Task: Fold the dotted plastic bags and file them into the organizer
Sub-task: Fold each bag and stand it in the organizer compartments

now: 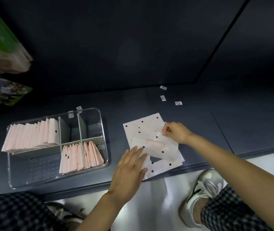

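Hands (129,165) perhaps flat on dotted bag's (151,140) edge

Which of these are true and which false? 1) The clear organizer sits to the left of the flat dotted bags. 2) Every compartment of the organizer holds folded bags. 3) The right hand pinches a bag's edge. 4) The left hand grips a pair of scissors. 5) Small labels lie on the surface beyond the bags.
1) True: the clear organizer sits left of the flat dotted bags.
2) False: folded bags fill the back-left section and a front section, but others hold none.
3) True: the right hand pinches the edge of a bag.
4) False: the left hand lies flat with straight fingers on the bags, holding nothing.
5) True: small labels lie beyond the bags.
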### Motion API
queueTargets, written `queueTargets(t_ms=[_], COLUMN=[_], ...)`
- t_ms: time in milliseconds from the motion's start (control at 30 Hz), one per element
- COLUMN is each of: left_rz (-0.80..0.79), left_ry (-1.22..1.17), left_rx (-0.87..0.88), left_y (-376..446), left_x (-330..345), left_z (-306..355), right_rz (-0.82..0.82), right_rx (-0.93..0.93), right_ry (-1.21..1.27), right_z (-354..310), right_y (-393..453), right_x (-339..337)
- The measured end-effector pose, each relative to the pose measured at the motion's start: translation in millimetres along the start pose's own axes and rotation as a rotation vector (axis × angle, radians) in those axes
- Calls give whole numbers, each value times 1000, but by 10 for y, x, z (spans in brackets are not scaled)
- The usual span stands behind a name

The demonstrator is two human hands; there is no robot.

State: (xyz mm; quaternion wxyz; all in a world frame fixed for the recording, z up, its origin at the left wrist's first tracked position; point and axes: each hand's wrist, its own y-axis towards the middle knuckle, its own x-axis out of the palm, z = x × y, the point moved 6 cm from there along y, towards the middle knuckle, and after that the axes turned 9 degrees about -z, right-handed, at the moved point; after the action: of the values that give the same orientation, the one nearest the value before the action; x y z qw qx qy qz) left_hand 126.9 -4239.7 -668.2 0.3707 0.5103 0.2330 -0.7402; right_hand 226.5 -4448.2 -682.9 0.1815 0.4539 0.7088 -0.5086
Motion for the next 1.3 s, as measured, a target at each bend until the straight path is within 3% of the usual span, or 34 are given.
queueTargets(t_ms=[333,433,500,567,633,700,933,1033,1167,1300], left_rz=[-418,-433,-448,-452,-469,-498,-501,-502,-477,-445], left_ry=[174,171,152,159,159,160,298,294,204,188], left_rx=[-39,-37,-37,-48,-59,-54,-94,-146,-207,-226], left_y=[189,197,201,198,203,205,73,-1,24,22], left_x=[610,665,679,695,701,702,535,457,398,361], left_z=[-169,-170,-146,-142,-152,-156,-377,-452,-416,-365], right_rz=[18,68,255,375,385,361,163,207,426,330], right_rx=[117,129,93,-60,-289,-399,-183,-212,-211,-153], right_ry=[-16,-130,-296,-418,-469,-493,-606,-604,-357,-278], right_z=[127,78,-54,-274,-452,-396,253,245,16,-117], right_y=[206,174,54,-144,-392,-591,-955,-1012,-1001,-806], right_x=[63,64,74,275,644,986,1110,1022,757,795])
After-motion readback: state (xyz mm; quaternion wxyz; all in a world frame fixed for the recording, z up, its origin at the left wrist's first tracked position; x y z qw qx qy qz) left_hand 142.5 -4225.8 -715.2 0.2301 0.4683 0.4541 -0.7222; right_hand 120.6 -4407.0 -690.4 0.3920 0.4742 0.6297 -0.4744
